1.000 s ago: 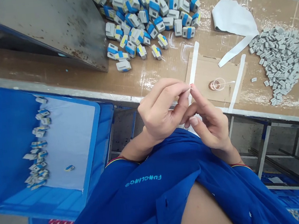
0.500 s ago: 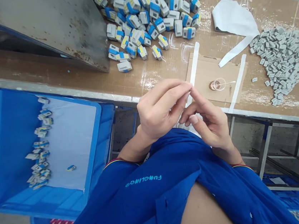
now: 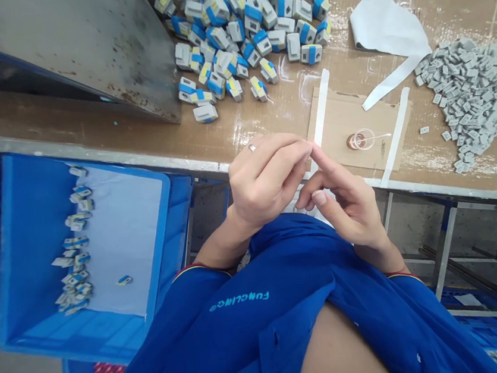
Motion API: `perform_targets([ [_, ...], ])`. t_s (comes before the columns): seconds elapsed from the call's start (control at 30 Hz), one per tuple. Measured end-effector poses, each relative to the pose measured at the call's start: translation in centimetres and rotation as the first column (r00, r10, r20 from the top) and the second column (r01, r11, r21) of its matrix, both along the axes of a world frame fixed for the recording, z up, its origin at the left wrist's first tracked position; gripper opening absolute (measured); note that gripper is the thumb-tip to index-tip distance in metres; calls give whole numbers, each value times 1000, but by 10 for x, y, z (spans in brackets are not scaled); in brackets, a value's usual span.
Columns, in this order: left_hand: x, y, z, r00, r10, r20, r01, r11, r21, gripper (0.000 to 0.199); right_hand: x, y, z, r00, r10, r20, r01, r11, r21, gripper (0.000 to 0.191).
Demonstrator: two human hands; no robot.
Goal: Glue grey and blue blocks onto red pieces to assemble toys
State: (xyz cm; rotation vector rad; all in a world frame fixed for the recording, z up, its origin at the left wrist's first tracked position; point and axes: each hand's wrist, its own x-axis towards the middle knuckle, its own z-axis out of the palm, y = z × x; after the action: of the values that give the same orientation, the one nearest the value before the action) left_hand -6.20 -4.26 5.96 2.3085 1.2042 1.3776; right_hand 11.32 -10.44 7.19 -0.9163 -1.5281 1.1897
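My left hand [image 3: 268, 178] is closed, its fingers bent and pressed together; whatever they hold, if anything, is hidden behind them. Its fingertips meet the index fingertip of my right hand [image 3: 344, 199] in front of the table edge. The right hand has its index finger stretched out and its thumb apart from the other, curled fingers, with nothing seen between them. Just beyond the hands, a cardboard sheet [image 3: 339, 116] is taped down with white strips. On it stands a small clear cup [image 3: 362, 139] with a thin stick across it.
Many grey blocks with blue and yellow bands [image 3: 235, 32] lie at the back. Small grey pieces [image 3: 471, 95] are heaped at the right, near a white cloth [image 3: 385, 24]. A metal box [image 3: 80, 44] stands at the left, above a blue crate [image 3: 14, 255] holding similar blocks.
Both hands have shifted very slightly to the left, their fingertips still touching. A ring on the left hand now shows. The view has moved a little.
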Motion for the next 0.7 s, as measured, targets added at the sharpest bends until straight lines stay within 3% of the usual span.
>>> perform_targets([
  [0.17,2,1,1,995,-64,76,65,998,-5,14,1,1,4,999,6,-37,-7,1000,-19,59],
  [0.27,4,0,2,997,-54,59,50,997,55,13,1,2,4,998,12,-65,-12,1000,-5,60],
  [0.43,5,-1,4,999,-30,13,30,999,23,14,2,3,2,996,-2,-87,4,1000,25,59],
  [0.7,8,-3,10,997,-66,48,63,996,60,9,7,-1,4,999,-42,9,41,999,31,55],
])
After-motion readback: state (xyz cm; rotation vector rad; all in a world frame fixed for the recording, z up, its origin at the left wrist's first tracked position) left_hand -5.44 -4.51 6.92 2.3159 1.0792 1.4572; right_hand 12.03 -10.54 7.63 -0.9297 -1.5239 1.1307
